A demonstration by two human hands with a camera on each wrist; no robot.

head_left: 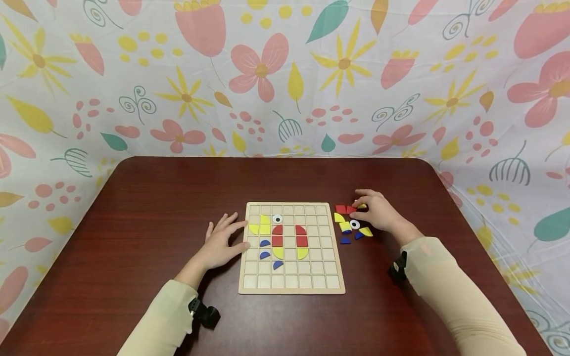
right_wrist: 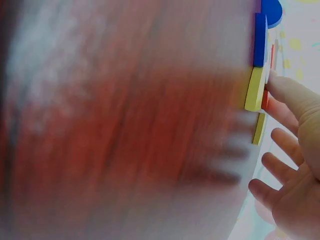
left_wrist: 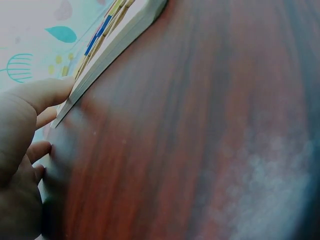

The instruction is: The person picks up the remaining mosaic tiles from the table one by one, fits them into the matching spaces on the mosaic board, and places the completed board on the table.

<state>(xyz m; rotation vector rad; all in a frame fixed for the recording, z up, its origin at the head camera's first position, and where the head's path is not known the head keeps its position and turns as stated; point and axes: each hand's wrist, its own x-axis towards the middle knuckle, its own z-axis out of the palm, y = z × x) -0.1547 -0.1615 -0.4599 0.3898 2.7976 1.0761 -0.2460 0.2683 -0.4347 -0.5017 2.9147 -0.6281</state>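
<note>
A wooden grid board (head_left: 291,290) lies on the table with coloured tiles in some of its squares. My left hand (head_left: 221,244) rests at the board's left edge, thumb and index finger touching the rim, fingers spread. On the right, my right hand (head_left: 378,211) reaches over a loose group of tiles. Its thumb and index finger pinch a red tile (head_left: 351,209); the other fingers stretch out above the table. In the right wrist view, a blue tile (right_wrist: 260,40) and a yellow tile (right_wrist: 255,89) lie beside the thumb.
Around the right hand lie another red tile (head_left: 340,209), a round eye tile (head_left: 354,224), a yellow quarter tile (head_left: 366,232) and a blue tile (head_left: 345,241). On the board are an eye tile (head_left: 277,218) and several red, yellow and blue ones. A flowered cloth (head_left: 285,123) hangs behind the table.
</note>
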